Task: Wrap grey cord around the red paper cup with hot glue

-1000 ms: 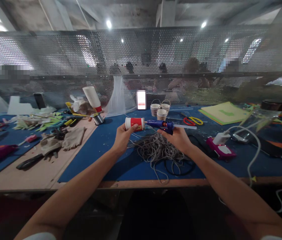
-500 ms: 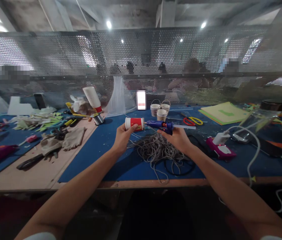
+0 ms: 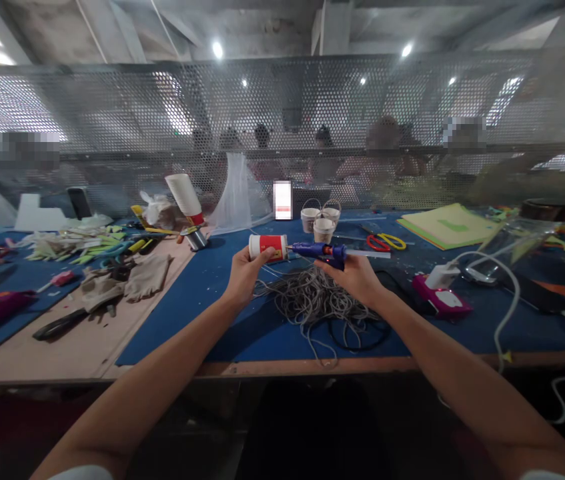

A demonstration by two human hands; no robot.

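Note:
My left hand (image 3: 246, 272) is closed around a red and white paper cup (image 3: 267, 245), which lies on its side in the air above the table. In my right hand (image 3: 355, 273) is a blue glue gun (image 3: 316, 249), a clear glue stick (image 3: 375, 254) jutting from its back. The gun's nozzle points left and meets the cup at its right end; whether it touches is too small to tell. Below both hands spreads a tangled heap of grey cord (image 3: 312, 300). Several small white cups with handles (image 3: 323, 231) stand just behind the gun.
Red and yellow scissors (image 3: 385, 241) lie right of the small cups. Further right are coloured sheets (image 3: 447, 227), a purple power strip (image 3: 441, 297) and a clear jar (image 3: 512, 243). Leftward are a tilted cup stack (image 3: 184, 198), gloves (image 3: 147, 277) and a phone (image 3: 79, 202). A perforated metal screen (image 3: 292, 107) closes the back.
The cup, the glue gun and both hands appear a few pixels further left, and the whole view has shifted slightly too. Both grips are unchanged.

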